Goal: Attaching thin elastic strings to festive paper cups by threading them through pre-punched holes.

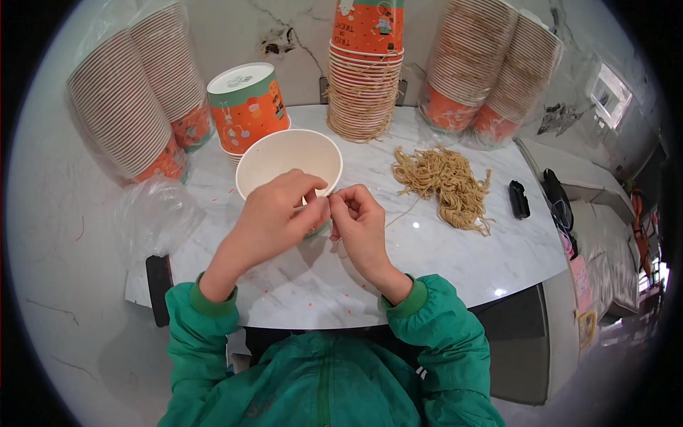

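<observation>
A paper bucket [274, 160] with a cream inside stands before me, its mouth tilted toward me. My left hand [274, 210] is closed at the right side of its rim, fingers curled over the edge and thumb outside. My right hand [361, 228] pinches beside it, at the same spot on the rim. A thin strand of tan twine [404, 213] runs to my right hand and passes behind it. The pinched end between the fingertips is mostly hidden. A loose pile of tan twine [448, 185] lies to the right.
Upside-down orange and green buckets [250, 107] stand behind the cream one. A tall bucket stack [364, 85] with twine hanging on it is farther back. Bagged stacks [117, 107] flank the left, others [473, 64] the right. A small black object [519, 199] lies at the right edge.
</observation>
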The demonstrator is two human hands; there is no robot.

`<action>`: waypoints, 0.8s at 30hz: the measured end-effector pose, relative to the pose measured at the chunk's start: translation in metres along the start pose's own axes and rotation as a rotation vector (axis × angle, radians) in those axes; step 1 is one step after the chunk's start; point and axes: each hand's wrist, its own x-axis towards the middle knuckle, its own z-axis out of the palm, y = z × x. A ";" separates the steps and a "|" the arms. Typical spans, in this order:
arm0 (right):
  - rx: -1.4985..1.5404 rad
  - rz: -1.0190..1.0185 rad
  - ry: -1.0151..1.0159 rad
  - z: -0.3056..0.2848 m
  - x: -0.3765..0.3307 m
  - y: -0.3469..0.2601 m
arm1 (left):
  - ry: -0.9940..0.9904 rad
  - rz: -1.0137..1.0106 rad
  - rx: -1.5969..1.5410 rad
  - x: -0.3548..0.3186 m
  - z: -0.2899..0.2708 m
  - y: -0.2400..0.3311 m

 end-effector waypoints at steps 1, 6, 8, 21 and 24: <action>-0.011 -0.014 -0.005 0.002 0.000 0.000 | -0.010 -0.052 -0.069 0.003 -0.005 -0.004; -0.074 -0.051 -0.004 0.005 0.000 -0.001 | -0.226 -0.115 -0.096 0.028 -0.023 -0.024; -0.110 -0.065 -0.012 0.006 0.001 -0.001 | -0.311 -0.118 -0.112 0.037 -0.026 -0.027; -0.165 0.001 -0.073 -0.005 0.010 -0.011 | -0.548 0.009 -0.291 0.060 -0.020 -0.054; -0.150 0.048 -0.104 -0.006 0.011 -0.014 | -0.662 -0.060 -0.261 0.064 -0.024 -0.054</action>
